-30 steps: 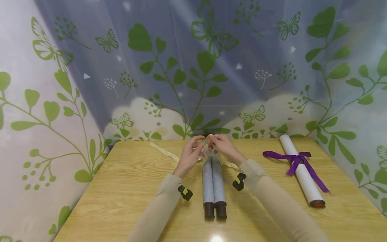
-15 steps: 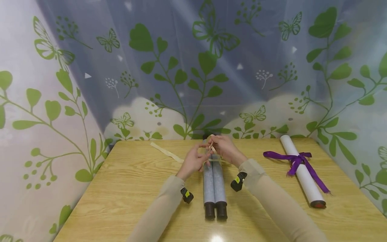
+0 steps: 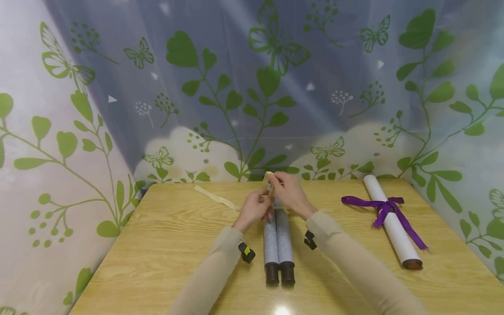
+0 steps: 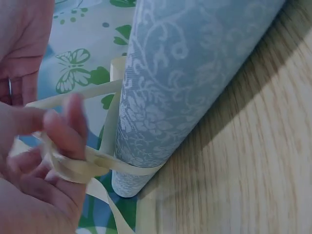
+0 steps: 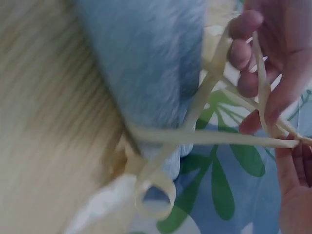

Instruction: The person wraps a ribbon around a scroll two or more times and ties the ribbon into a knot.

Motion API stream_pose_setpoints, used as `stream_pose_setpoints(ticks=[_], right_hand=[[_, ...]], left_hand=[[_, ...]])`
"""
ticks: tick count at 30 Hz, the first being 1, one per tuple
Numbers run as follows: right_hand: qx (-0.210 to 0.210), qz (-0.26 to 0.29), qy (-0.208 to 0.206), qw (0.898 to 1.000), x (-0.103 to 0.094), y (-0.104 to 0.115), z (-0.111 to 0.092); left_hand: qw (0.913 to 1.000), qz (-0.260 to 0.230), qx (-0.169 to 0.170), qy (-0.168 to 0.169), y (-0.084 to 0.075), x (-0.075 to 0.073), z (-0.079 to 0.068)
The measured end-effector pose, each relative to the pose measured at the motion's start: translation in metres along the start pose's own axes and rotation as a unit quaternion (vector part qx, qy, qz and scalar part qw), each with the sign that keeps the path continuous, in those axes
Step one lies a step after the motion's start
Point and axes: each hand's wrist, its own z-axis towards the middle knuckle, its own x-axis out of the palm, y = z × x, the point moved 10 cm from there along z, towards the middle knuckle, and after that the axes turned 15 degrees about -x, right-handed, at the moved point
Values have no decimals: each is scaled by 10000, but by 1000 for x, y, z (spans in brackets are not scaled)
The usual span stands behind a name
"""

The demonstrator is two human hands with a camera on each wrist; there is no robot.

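Two pale blue-grey patterned scrolls [image 3: 271,245] with dark end knobs lie side by side. A cream ribbon [image 4: 134,168] passes round them near the far end. My left hand [image 3: 255,209] holds the ribbon above the scrolls; in the left wrist view a loop of it runs across the curled fingers [image 4: 66,136]. Just beyond, my right hand [image 3: 291,192] pinches another part of the ribbon between thumb and fingers, raised higher. Crossing strands of the ribbon [image 5: 219,137] show in the right wrist view. The hands hide part of the wrap in the head view.
On the right of the wooden table [image 3: 165,258] lies a white scroll [image 3: 399,238], tied with a purple ribbon [image 3: 383,209]. A loose tail of the cream ribbon [image 3: 214,197] stretches left. A leaf-and-butterfly curtain [image 3: 220,87] stands behind the table.
From close together over the scrolls, the hands have drawn apart: my right hand moved up and away with its ribbon part, while my left hand sits slightly lower than a second ago.
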Motion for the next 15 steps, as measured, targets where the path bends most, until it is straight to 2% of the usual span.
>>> stream_pose_setpoints(ticks=[4,8,11,15], right_hand=[[344,1006,-392,9936,0,-5,-2],[571,1942,-669,9770,2,-9,-3],[726,2469,-773,9632,4,-12,-3],[1071,2968,-842,9452,6,-18,-5]], left_hand=[[9982,-588,-78,-87,-1,-4,1],[9931,-1166,-84,50,-3,-3,5],[9917,-1279,-83,65,-3,-4,6],[9879,-1522,-254,-141,3,-12,9]])
